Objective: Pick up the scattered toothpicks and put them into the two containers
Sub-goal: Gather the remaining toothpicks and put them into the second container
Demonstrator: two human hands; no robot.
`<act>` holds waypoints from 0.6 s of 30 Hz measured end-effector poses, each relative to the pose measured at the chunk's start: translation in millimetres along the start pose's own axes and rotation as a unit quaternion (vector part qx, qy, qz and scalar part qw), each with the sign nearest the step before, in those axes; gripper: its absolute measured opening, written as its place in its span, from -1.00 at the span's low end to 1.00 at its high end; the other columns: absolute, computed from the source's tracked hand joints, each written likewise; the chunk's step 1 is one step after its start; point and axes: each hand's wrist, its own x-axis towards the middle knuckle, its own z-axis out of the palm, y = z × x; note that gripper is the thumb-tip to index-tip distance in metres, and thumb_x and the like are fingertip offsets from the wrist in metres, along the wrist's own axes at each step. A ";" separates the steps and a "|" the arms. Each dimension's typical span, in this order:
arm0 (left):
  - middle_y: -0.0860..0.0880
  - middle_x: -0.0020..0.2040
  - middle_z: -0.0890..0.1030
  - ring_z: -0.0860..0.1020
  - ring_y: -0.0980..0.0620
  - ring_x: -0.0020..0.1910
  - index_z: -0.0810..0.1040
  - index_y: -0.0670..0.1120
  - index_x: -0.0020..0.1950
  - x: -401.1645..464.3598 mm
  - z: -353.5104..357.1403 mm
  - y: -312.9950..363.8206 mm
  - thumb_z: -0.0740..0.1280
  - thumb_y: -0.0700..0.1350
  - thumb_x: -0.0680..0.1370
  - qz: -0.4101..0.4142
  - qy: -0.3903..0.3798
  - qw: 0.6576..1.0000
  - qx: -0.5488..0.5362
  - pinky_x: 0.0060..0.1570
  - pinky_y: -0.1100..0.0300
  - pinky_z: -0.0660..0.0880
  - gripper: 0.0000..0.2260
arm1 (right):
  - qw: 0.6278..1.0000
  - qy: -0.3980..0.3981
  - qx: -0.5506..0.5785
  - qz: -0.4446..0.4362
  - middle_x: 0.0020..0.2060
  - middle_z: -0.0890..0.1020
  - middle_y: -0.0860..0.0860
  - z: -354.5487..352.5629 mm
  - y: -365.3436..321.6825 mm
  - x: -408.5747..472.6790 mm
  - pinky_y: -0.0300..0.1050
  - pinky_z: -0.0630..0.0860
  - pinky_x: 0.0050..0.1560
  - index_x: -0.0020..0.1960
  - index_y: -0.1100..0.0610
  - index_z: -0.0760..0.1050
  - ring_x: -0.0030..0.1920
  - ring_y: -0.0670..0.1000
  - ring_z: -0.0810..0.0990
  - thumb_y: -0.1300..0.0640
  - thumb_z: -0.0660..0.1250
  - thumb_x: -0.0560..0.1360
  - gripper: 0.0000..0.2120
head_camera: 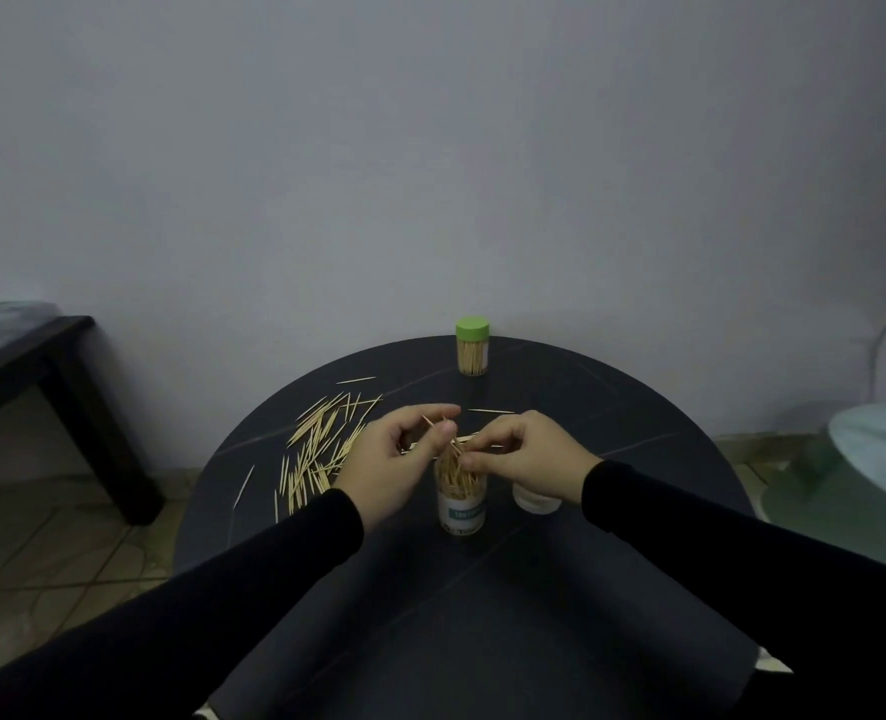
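An open clear container (460, 504) with a teal label stands at the middle of the round dark table (534, 589), partly filled with toothpicks. My left hand (394, 457) pinches a few toothpicks above its mouth. My right hand (521, 454) pinches toothpicks at the same mouth from the right. A second container (472, 353) with a green lid, full of toothpicks, stands at the table's far edge. Scattered toothpicks (319, 449) lie in a heap left of my hands, with a single one (490, 411) behind them.
A whitish lid (534, 502) lies on the table under my right wrist. A dark low table (41, 366) stands at the left, and a pale round thing (877, 459) at the right. The grey wall is close behind the table.
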 end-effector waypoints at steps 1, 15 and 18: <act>0.08 -0.06 0.64 0.58 0.15 -0.03 0.60 0.12 0.05 1.4 1.0 2.3 0.30 -0.05 0.56 0.011 0.003 1.000 0.025 0.02 0.15 0.54 -0.87 | 1.000 -0.006 -0.009 -0.002 -0.15 0.64 -0.18 -2.4 -1.0 0.8 -0.25 0.51 0.04 0.00 -0.02 0.65 -0.05 -0.22 0.60 0.10 0.44 0.46 -0.88; 0.28 -0.03 0.48 0.43 0.27 0.03 0.52 0.12 0.18 3.7 -4.6 -7.9 0.34 0.02 0.53 0.128 -0.034 0.961 0.242 -0.01 0.41 0.34 -0.77 | 0.982 -0.095 -0.164 0.002 -0.10 0.58 -0.28 -19.3 -4.8 0.1 -0.37 0.33 -0.14 0.23 -0.15 0.53 -0.09 -0.27 0.47 -0.13 0.49 0.36 -0.54; 0.23 -0.04 0.54 0.45 0.24 0.01 0.58 0.11 0.14 2.2 -4.3 -12.8 0.39 0.02 0.49 0.122 0.008 0.966 0.228 -0.01 0.34 0.37 -0.77 | 0.980 -0.098 -0.175 -0.003 -0.11 0.58 -0.28 -19.4 -5.8 2.1 -0.41 0.30 -0.16 0.22 -0.13 0.53 -0.11 -0.36 0.46 -0.13 0.49 0.36 -0.55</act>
